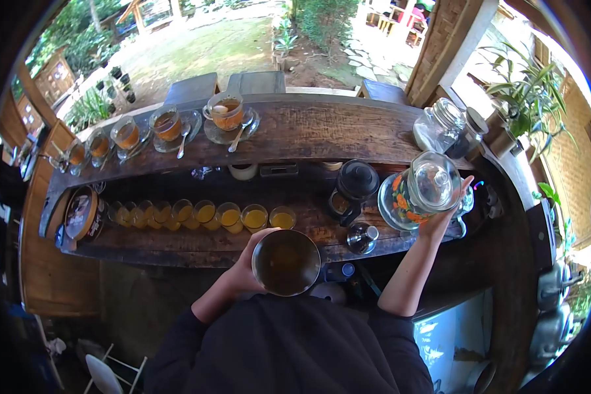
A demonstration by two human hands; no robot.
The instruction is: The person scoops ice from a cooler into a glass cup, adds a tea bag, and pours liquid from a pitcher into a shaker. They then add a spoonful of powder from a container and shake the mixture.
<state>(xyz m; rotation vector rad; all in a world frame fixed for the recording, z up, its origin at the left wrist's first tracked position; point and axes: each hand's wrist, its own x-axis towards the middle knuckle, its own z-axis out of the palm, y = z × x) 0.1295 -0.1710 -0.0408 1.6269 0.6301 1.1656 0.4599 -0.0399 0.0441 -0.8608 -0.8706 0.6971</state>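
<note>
My left hand [245,264] is wrapped round the side of a round metal cup [286,262], which is held close to my chest; its inside looks brownish. With fingers closed on its right side, my right hand [444,220] holds a lidded glass jar [433,182] with an orange flower pattern. The jar is tilted and hides part of a glass dish behind it. Left of the jar stands a French press [354,184], with a small metal-topped bottle [362,238] in front. A row of several glasses with yellow drink [230,217] runs along the lower shelf.
On the upper wooden counter [322,128] stand several glass cups of amber drink [226,113] on saucers with spoons. Clear jars [440,125] and a potted plant [525,92] are at the right. A round framed item [82,213] leans at the lower shelf's left end.
</note>
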